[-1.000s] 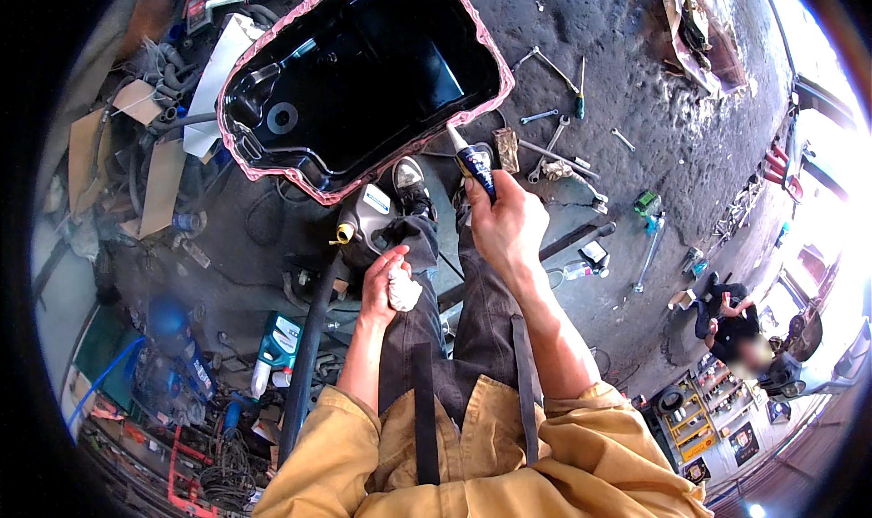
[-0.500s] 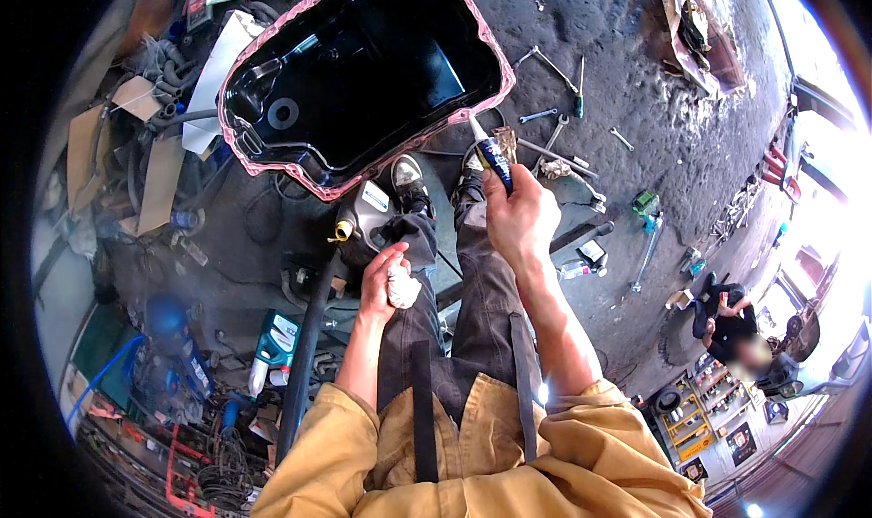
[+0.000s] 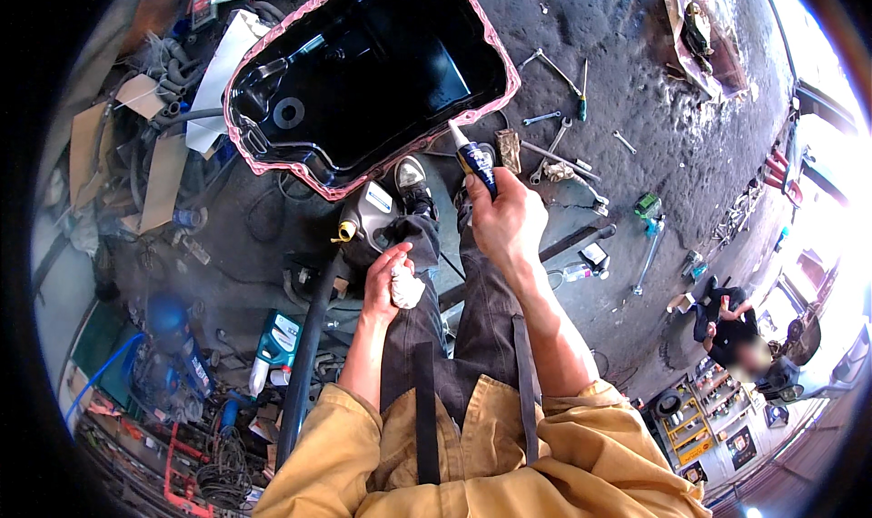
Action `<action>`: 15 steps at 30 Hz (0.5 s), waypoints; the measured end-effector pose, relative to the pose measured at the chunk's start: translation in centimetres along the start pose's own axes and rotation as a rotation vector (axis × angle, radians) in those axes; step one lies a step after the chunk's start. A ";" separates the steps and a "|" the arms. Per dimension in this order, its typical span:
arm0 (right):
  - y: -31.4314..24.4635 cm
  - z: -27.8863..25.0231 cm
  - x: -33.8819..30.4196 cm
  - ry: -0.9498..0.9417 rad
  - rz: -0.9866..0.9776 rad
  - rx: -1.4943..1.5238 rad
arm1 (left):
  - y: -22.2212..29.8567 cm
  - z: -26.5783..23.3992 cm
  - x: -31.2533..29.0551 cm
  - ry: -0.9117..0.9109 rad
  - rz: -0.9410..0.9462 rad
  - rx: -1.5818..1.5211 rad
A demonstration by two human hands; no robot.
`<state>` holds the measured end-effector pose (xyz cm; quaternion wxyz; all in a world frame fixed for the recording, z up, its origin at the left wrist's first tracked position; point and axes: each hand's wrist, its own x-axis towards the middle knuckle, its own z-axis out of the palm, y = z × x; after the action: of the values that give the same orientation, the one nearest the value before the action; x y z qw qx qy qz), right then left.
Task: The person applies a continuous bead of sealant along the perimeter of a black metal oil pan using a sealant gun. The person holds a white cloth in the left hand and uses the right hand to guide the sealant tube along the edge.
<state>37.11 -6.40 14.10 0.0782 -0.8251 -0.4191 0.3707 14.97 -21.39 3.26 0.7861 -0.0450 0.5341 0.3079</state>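
A large black oil pan point(image 3: 363, 91) lies open side up in front of me, its rim coated with a bead of pink sealant point(image 3: 505, 54). My right hand point(image 3: 509, 218) is closed around a dark blue sealant tube point(image 3: 478, 165). The tube's white nozzle points at the pan's near rim, right of the middle; whether it touches cannot be told. My left hand point(image 3: 385, 282) rests by my left leg, its fingers wrapped round a crumpled white rag point(image 3: 407, 287). A grey jug point(image 3: 374, 211) with a yellow spout stands between that hand and the pan.
Wrenches point(image 3: 543, 118), a screwdriver point(image 3: 583, 102) and a green power tool point(image 3: 648, 206) lie on the floor to the right. Cardboard pieces point(image 3: 160, 184) and hoses clutter the left. A black bar point(image 3: 309, 354) runs beside my left arm. Another person point(image 3: 727, 323) crouches far right.
My right hand has moved left with the tube, its nozzle shifting left along the near rim. The left hand keeps the rag in nearly the same place.
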 end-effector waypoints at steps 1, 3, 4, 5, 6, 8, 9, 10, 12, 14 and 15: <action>-0.1 0.0 -0.1 -0.007 -0.005 -0.004 | 0.0 -0.1 0.0 -0.002 0.001 -0.003; 0.1 0.4 -0.3 0.003 -0.037 -0.009 | -0.1 -0.1 0.0 -0.002 -0.003 -0.009; 0.1 0.6 -0.4 0.008 -0.053 -0.012 | -0.1 -0.1 0.1 -0.001 -0.008 -0.014; 0.1 0.7 -0.5 -0.002 -0.052 0.000 | -0.1 -0.1 0.1 0.002 -0.012 -0.020; 0.0 0.7 -0.7 -0.011 -0.051 0.012 | -0.1 -0.1 0.1 0.002 -0.015 -0.025; -0.1 0.8 -0.7 -0.018 -0.059 0.015 | -0.1 -0.1 0.0 0.003 -0.022 -0.035; -0.2 0.8 -0.7 -0.015 -0.067 0.005 | -0.1 0.0 0.0 0.018 -0.023 -0.020; -0.2 0.7 -0.7 -0.012 -0.076 -0.005 | -0.2 0.1 0.0 0.032 -0.025 -0.005; -0.2 0.5 -0.6 -0.009 -0.067 -0.006 | -0.3 0.1 0.1 0.048 -0.027 0.004; 0.0 0.2 -0.3 0.001 -0.065 -0.032 | -0.3 0.1 0.1 0.049 -0.031 -0.007; 0.1 0.2 -0.2 0.006 -0.066 -0.029 | -0.3 0.0 0.1 0.040 -0.028 -0.009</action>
<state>37.01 -6.66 14.03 0.0798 -0.8129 -0.4511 0.3596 15.19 -21.58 3.12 0.7792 -0.0619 0.5478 0.2984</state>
